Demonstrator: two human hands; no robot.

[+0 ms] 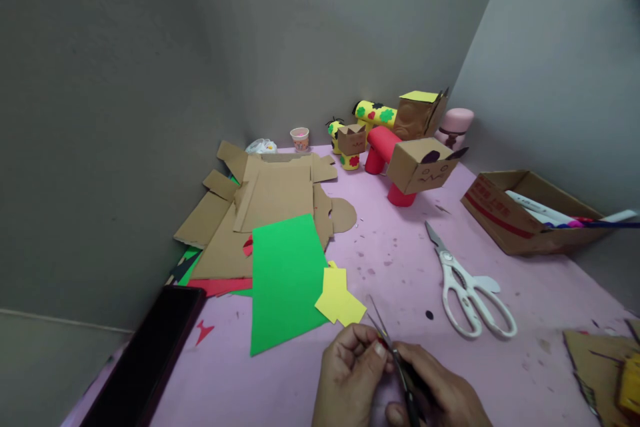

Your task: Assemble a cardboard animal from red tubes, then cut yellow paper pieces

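Near the front edge of the pink table, my right hand [445, 383] is closed around the dark handles of small scissors [403, 373]. Their thin blades point up and to the left and look slightly parted. Beside them, my left hand [350, 367] pinches a tiny red piece [383, 343] close to the blades; most of it is hidden by my fingers. Just beyond my left hand lie yellow paper pieces [340, 297] and a green sheet [285, 280].
Large white-handled scissors [467, 290] lie to the right, before an open cardboard box [505, 233] holding markers. Flattened cardboard [280, 193] covers the back left. A dark phone [145, 360] is at front left. Box-headed paper animals [420, 163] and a paper cup [300, 139] stand behind.
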